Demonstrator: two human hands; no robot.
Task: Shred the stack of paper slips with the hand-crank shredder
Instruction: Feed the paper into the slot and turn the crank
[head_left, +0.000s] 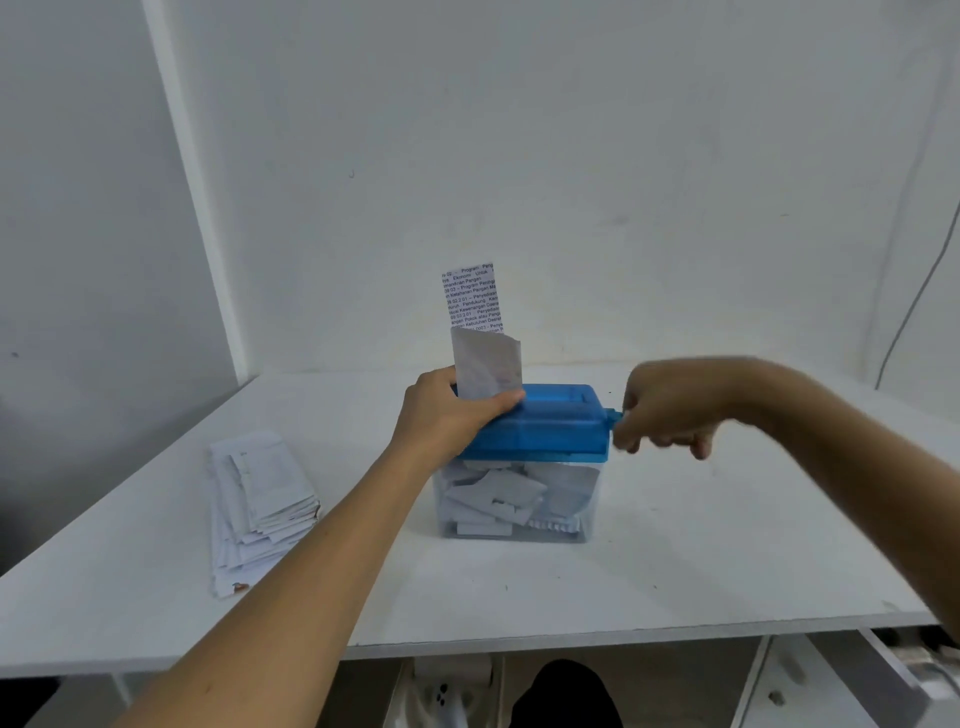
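Your left hand (451, 413) grips the blue top of the shredder (550, 431) at mid-table (675, 551), thumb across the foot of a slip (474, 312) standing in its slot; the print shows "Program", "Ekonomi", "Pangan". Your blurred right hand (670, 410) curls round the crank (615, 415). The stack of slips (260, 493) lies well left

We saw the blue shredder top (540, 426) and its crank (615, 415) as glossy, translucent plastic, the bin (441, 522) as clear, smooth plastic. The paper slips (265, 483) were matt and creased; the table (675, 551) was smooth matt white.
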